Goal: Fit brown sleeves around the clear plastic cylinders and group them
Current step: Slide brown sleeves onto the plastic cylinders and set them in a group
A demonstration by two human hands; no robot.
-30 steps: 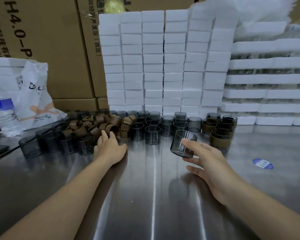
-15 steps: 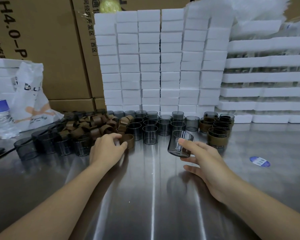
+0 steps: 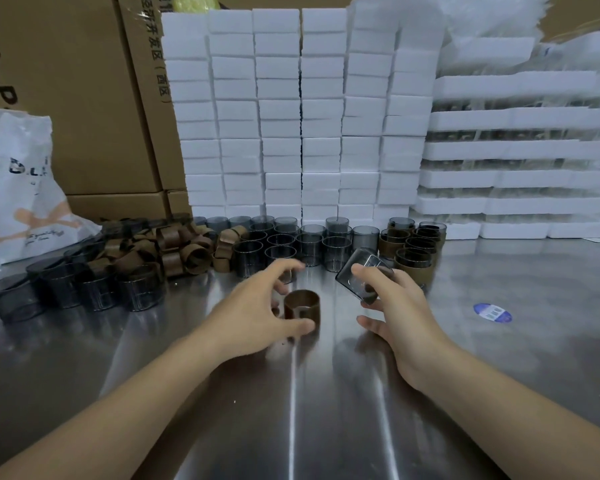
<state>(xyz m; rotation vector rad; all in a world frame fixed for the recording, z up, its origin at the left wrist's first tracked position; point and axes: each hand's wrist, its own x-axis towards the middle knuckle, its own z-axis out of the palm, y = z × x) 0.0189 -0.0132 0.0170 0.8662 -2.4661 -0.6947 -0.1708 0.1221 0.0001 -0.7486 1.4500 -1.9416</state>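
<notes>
My left hand holds a brown sleeve between thumb and curled fingers; the sleeve stands upright on the steel table. My right hand grips a smoky clear cylinder, tilted, just right of the sleeve and apart from it. Behind them stand several bare cylinders. A heap of loose brown sleeves lies at the left. Sleeved cylinders are grouped at the right.
More bare cylinders line the left side. Stacked white foam blocks and foam trays wall off the back. Cardboard boxes and a white plastic bag stand at back left. A blue sticker lies on the table.
My left hand pulled one brown sleeve out of the heap and brought it right, toward the middle. My right hand tilted the cylinder further and stayed near the same spot.
</notes>
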